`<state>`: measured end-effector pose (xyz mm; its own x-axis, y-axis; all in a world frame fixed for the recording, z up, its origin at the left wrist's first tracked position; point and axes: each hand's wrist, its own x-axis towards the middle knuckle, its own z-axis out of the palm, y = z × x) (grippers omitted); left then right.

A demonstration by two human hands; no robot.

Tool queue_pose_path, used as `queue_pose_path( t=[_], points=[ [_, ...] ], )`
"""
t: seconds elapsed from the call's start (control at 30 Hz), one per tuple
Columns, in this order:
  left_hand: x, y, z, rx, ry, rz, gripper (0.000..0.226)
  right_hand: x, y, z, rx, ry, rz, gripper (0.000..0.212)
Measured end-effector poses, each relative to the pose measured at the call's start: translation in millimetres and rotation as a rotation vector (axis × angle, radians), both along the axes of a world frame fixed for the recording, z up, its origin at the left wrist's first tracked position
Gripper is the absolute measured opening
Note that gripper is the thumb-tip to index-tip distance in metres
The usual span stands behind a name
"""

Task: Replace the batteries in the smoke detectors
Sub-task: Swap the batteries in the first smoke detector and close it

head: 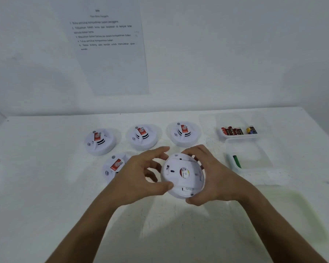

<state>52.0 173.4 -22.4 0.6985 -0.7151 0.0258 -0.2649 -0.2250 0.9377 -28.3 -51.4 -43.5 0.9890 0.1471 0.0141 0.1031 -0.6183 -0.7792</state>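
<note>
Printed sheet (110, 48) on wall (235, 54)

The left hand (141, 173) hides part of the near-left smoke detector (113, 168); the wall sheet (110, 46) is blurred.
</note>
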Motion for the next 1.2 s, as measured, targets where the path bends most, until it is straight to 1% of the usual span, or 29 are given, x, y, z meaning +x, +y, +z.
queue_pose_path(
  t=[0.07,0.13,0.17,0.2,0.23,0.3,0.37,0.4,0.5,0.6,0.7,0.8,0.83,0.93,1.07,1.2],
  points=[
    [-2,1,2,-0.167,0.112,-0.029,0.08,0,4,-2,-0.068,-0.009,-0.003,0.109],
    [-4,2,3,-0.295,0.21,-0.04,0.075,0,7,-2,-0.004,-0.016,-0.005,0.111],
    [-5,3,3,-0.312,0.202,-0.022,0.071,0,8,-3,0.055,-0.017,-0.013,0.108],
    [-6,4,2,-0.288,0.145,0.015,0.067,-1,8,-2,0.128,-0.018,-0.021,0.105],
    [-6,6,-1,-0.223,0.055,0.048,0.066,-1,8,-3,0.209,-0.027,-0.033,0.103],
    [-4,10,-8,-0.026,-0.073,0.055,0.072,-2,7,-7,0.353,-0.065,-0.059,0.1],
    [-5,12,-9,0.132,-0.087,-0.003,0.083,-3,5,-10,0.414,-0.068,-0.071,0.099],
    [-6,11,-8,0.159,-0.063,-0.039,0.086,-4,5,-11,0.429,-0.058,-0.061,0.1],
    [-6,6,-2,0.11,-0.025,-0.115,0.086,-7,8,-9,0.474,-0.019,-0.009,0.102],
    [-3,7,3,0.071,-0.04,-0.136,0.084,-10,11,-6,0.448,0.023,0.009,0.099],
    [-4,8,5,0.088,-0.096,-0.151,0.082,-11,11,-3,0.341,-0.006,-0.017,0.104],
    [-6,8,6,0.158,-0.182,-0.135,0.083,-10,13,5,0.208,-0.027,-0.015,0.1],
    [-7,8,6,0.167,-0.203,-0.123,0.084,-9,13,7,0.197,-0.027,-0.014,0.1],
    [-7,8,8,0.146,-0.228,-0.096,0.081,-12,13,3,0.224,-0.057,-0.034,0.099],
    [-7,9,9,0.131,-0.26,-0.089,0.081,-14,12,1,0.294,-0.028,-0.011,0.097],
    [-7,8,3,0.12,-0.261,-0.079,0.083,-13,13,1,0.293,-0.004,-0.014,0.1]
  ],
)
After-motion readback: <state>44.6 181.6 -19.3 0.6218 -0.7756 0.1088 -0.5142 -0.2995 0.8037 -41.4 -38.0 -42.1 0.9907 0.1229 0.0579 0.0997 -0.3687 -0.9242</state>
